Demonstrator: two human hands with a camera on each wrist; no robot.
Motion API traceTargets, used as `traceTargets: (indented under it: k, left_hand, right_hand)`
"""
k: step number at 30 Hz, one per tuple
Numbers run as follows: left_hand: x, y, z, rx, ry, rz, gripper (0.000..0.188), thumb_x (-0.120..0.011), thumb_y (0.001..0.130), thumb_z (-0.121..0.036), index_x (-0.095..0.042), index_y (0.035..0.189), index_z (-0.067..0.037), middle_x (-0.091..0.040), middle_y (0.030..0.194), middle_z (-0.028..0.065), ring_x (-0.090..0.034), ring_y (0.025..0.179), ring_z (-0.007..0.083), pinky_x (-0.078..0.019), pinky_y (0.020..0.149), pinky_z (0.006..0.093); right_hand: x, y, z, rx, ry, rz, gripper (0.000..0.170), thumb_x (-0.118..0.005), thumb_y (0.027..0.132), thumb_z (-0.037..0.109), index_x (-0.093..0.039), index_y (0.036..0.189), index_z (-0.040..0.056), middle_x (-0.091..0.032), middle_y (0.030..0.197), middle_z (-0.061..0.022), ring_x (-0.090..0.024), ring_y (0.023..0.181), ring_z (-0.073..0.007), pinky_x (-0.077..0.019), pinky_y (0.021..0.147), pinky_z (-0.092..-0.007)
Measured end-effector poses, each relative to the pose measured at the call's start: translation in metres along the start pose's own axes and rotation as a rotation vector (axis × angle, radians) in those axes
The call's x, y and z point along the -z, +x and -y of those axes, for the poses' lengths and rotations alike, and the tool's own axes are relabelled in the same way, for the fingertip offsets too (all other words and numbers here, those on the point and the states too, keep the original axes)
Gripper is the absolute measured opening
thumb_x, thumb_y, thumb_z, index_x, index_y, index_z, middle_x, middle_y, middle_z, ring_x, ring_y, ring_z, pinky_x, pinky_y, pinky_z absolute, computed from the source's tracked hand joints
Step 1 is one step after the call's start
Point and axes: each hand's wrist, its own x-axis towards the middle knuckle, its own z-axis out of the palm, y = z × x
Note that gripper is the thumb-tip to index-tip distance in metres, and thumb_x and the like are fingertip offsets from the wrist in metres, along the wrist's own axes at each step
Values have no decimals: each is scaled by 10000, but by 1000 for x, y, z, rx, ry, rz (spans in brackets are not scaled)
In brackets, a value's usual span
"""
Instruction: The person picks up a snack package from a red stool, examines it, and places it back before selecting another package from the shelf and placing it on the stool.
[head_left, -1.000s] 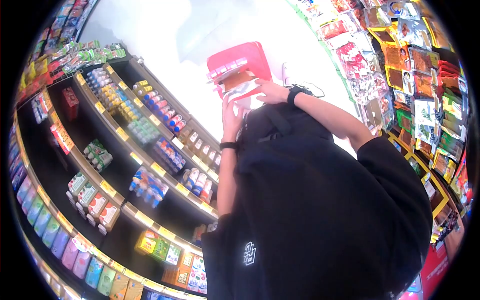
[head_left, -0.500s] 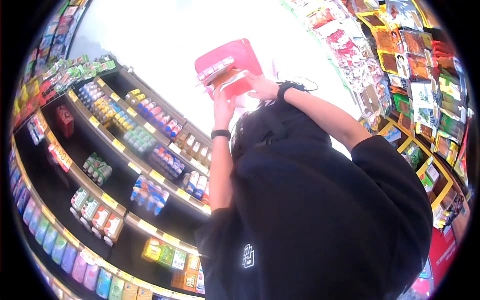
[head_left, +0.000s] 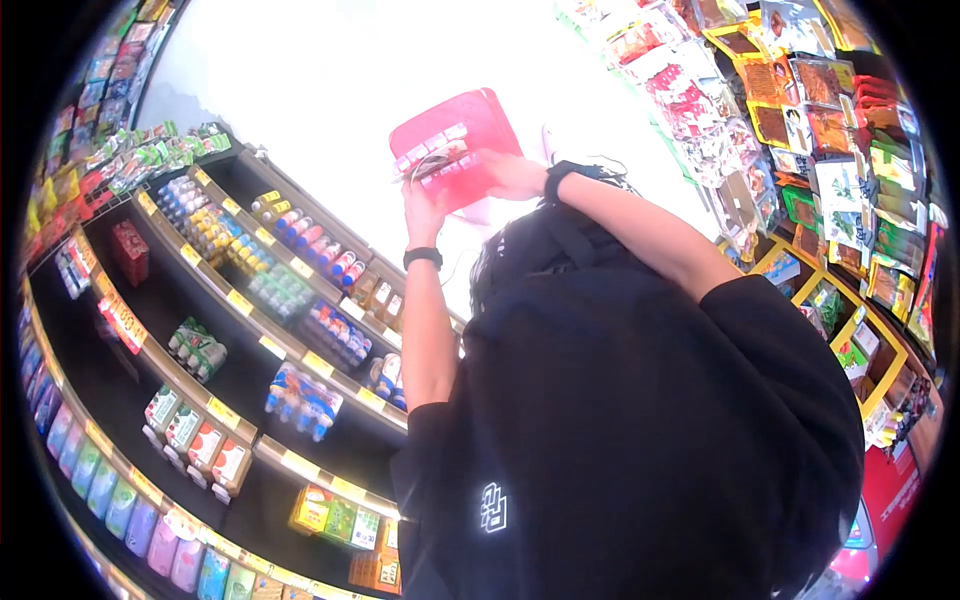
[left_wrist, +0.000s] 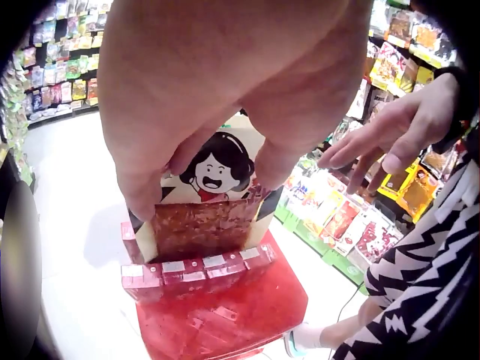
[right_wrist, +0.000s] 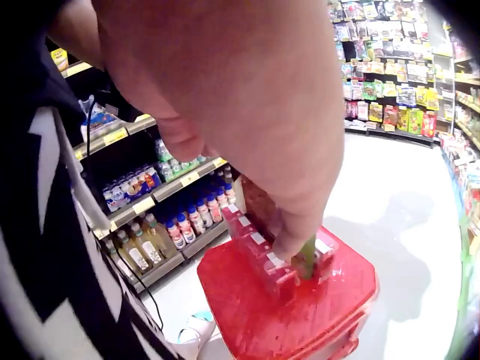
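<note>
A flat package with a cartoon face (left_wrist: 216,169) and a brown lower part stands upright on a red stool (left_wrist: 225,322). Small red boxes (left_wrist: 195,276) line up in front of it. My left hand (left_wrist: 232,82) grips the package from above, thumb and fingers at its two sides. In the left wrist view, my right hand (left_wrist: 405,124) is off to the right, fingers loosely extended and apart from the package. The right wrist view has my right hand (right_wrist: 240,112) over the red boxes (right_wrist: 259,247); whether it touches them is hidden.
Shelves of bottles and cartons (head_left: 300,400) run along the left. Hanging snack packs (head_left: 780,100) fill the right side. A leg and shoe (left_wrist: 304,339) are beside the stool, with a thin cable (right_wrist: 154,304) nearby.
The package's white and brown surface, visible earlier in the head view, now shows only as a thin edge. Both hands have shifted slightly left in that view.
</note>
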Motion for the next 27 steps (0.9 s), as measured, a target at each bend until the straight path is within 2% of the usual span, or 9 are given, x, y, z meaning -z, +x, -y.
traceTargets:
  k: [2, 5, 8, 10, 17, 20, 23, 25, 27]
  left_hand:
    - [-4, 4, 0, 88, 19, 39, 593, -648, 734, -185, -385, 1193, 85, -361, 1250, 269, -367, 1169, 392, -334, 985, 395]
    - [-11, 5, 15, 9, 47, 66, 604, -639, 743, -219, -383, 1185, 103, -359, 1255, 272, -367, 1171, 393, -331, 990, 394]
    - [-7, 3, 19, 10, 82, 121, 607, -631, 751, -226, -380, 1189, 112, -359, 1254, 282, -371, 1168, 401, -332, 987, 393]
    - [0, 2, 21, -11, 109, 123, 609, -632, 751, -226, -381, 1195, 106, -361, 1252, 284, -374, 1166, 403, -334, 985, 393]
    - [13, 7, 41, -44, 114, 127, 535, -645, 745, -213, -452, 1165, 56, -413, 1217, 258, -436, 1104, 381, -380, 936, 391]
    - [10, 1, 35, -5, 58, 132, 513, -657, 738, -209, -477, 1141, 54, -433, 1218, 227, -473, 1062, 353, -415, 901, 385]
    - [12, -6, 12, 90, -6, 177, 530, -656, 733, -206, -465, 1150, 60, -430, 1216, 232, -470, 1078, 358, -412, 908, 387]
    - [15, -9, -3, -113, 160, 144, 538, -651, 730, -198, -455, 1159, 62, -428, 1212, 235, -454, 1101, 369, -396, 924, 396]
    - [13, -10, -16, -43, 75, 191, 526, -648, 726, -185, -456, 1149, 62, -433, 1204, 238, -436, 1118, 375, -375, 938, 404]
  right_hand:
    - [1, -7, -11, 11, -10, -12, 633, -548, 772, 223, -294, 1268, -76, -312, 1327, -226, -439, 1115, -378, -380, 938, -402]
    - [8, -16, -15, 41, -7, -66, 644, -546, 778, 234, -289, 1278, -80, -308, 1330, -233, -399, 1166, -375, -355, 971, -388]
    - [11, -13, -9, -92, 45, 18, 630, -547, 783, 245, -310, 1264, -85, -299, 1339, -227, -392, 1172, -365, -354, 970, -386]
    - [16, -5, -5, -66, 46, 87, 610, -551, 785, 244, -333, 1256, -77, -299, 1340, -226, -384, 1179, -357, -351, 971, -387]
    - [23, 21, 21, 103, 51, -64, 515, -557, 774, 216, -430, 1229, 12, -294, 1359, -191, -413, 1153, -342, -359, 966, -386]
    - [20, 29, 35, 153, -106, -106, 483, -553, 768, 202, -463, 1215, 43, -314, 1344, -168, -444, 1118, -335, -394, 930, -402]
    - [13, 37, 42, 111, -102, 33, 437, -544, 752, 210, -519, 1150, 31, -380, 1276, -182, -466, 1085, -371, -404, 912, -439]
    - [7, 38, 43, 43, -223, 66, 396, -533, 738, 212, -561, 1088, 28, -433, 1204, -175, -484, 1053, -350, -416, 895, -430]
    - [5, 37, 34, 15, -259, 84, 404, -528, 732, 213, -558, 1085, 19, -444, 1190, -175, -488, 1042, -347, -418, 890, -428]
